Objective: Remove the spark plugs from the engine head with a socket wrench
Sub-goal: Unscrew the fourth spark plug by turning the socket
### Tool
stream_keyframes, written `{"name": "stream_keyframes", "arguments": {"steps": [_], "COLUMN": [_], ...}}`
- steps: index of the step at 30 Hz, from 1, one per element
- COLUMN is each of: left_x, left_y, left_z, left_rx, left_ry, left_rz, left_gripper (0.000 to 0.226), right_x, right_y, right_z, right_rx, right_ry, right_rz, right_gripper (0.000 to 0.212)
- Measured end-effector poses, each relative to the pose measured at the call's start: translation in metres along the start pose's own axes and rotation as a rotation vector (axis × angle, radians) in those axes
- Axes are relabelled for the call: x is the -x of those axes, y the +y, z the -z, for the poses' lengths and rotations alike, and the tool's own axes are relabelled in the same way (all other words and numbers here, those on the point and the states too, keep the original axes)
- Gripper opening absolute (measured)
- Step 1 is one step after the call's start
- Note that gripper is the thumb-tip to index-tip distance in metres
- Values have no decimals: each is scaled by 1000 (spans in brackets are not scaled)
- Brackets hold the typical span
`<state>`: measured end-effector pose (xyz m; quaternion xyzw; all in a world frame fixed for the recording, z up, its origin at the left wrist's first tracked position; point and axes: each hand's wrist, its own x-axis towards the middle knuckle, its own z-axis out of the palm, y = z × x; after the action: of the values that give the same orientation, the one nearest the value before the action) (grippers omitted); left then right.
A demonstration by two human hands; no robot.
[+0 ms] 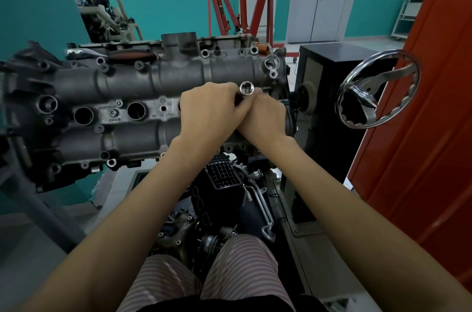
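Note:
The grey engine head (143, 81) lies across the view on a stand, with two open round plug wells (83, 116) on its middle strip. My left hand (209, 110) and my right hand (265, 117) meet over the right part of the head. Both have fingers curled round a chrome socket (246, 88), whose open end points up and towards me. The rest of the tool is hidden under the hands. No spark plug shows.
A chrome handwheel (378, 89) sticks out at the right beside a black stand box (329, 61) and a red panel (421, 120). Engine parts and a black plastic housing (224, 179) lie below the head. A red engine hoist (229, 0) stands behind.

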<state>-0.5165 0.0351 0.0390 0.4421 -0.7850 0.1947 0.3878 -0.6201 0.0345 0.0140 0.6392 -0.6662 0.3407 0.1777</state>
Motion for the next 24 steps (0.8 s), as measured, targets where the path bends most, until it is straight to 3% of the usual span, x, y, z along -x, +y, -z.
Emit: {"name": "stream_keyframes", "arguments": {"steps": [5, 9, 11, 15, 17, 22, 24], "left_x": [2, -4, -3, 3, 2, -1, 1], "left_y": [-2, -1, -1, -3, -3, -5, -5], "left_z": [1, 4, 5, 4, 3, 4, 5], "left_rx": [53, -71, -63, 38, 22, -45, -16], "left_ry": [16, 8, 5, 9, 5, -5, 9], "left_rz": [-44, -46, -53, -55, -77, -39, -26], "left_gripper": [31, 56, 57, 32, 27, 55, 56], "right_x": [-4, -3, -2, -4, -5, -1, -1], "right_y": [1, -1, -1, 1, 1, 0, 0], "right_z": [0, -1, 0, -1, -2, -2, -1], "right_rx": [46, 10, -3, 4, 33, -37, -17], "right_ry": [-40, -12, -8, -31, -36, 19, 20], "right_rz": [2, -13, -34, -9, -12, -21, -10], "right_gripper": [28, 17, 17, 33, 29, 19, 18]}}
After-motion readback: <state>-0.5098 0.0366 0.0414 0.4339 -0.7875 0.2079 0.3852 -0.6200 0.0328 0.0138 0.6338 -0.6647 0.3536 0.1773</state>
